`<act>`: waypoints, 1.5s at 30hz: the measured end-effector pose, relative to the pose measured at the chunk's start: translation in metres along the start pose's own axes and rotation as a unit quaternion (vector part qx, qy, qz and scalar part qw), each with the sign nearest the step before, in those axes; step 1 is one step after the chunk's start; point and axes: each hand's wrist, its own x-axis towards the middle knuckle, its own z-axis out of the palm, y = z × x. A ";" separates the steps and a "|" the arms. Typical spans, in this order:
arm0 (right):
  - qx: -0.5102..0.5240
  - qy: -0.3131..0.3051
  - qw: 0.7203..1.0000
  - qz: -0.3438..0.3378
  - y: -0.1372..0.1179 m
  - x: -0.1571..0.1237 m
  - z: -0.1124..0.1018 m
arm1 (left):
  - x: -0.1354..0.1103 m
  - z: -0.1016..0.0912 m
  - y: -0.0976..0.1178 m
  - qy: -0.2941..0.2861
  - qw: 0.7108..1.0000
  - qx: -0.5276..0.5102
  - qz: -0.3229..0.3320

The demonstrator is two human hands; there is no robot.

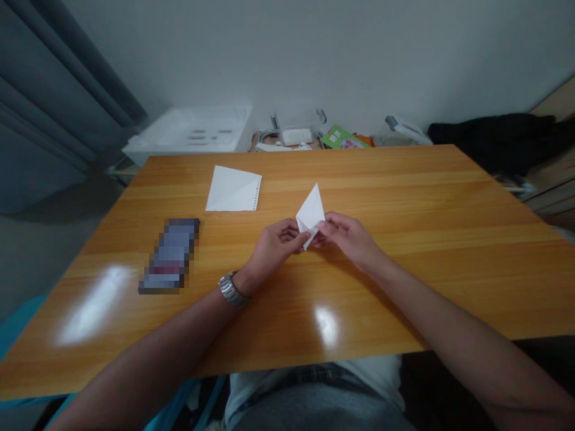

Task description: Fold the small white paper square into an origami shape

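Observation:
A folded piece of white paper [311, 206], kite-shaped with a pointed top, is held between both hands above the middle of the table. My left hand [278, 242] is closed on its lower left edge, the thumb pressing near the bottom. On the lower right side, my right hand [345, 236] pinches the same paper with thumb and fingers. Creases and a folded flap show near the paper's lower end. Some fingertips of both hands are hidden behind it.
A white sheet [233, 188] with a punched right edge lies on the wooden table [404, 197] at the back left. Nearer, at the left, is a pixelated phone-like object [171, 256]. Beyond the far edge are a white plastic bin [193, 129], a green booklet [341, 137] and dark cloth [503, 140].

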 end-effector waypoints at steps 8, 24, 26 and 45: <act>-0.001 0.033 0.999 -0.001 0.010 0.001 0.001 | -0.002 0.001 0.000 -0.024 1.000 0.003 0.003; -0.050 -0.003 0.999 -0.022 0.008 -0.001 0.001 | 0.000 -0.002 0.004 0.027 0.998 -0.017 0.050; -0.062 -0.010 0.998 -0.024 0.009 -0.002 0.001 | 0.000 -0.002 0.003 0.030 0.998 -0.010 0.049; -0.111 0.048 0.992 -0.039 0.007 -0.001 -0.004 | 0.000 -0.006 0.009 0.067 0.993 0.076 0.054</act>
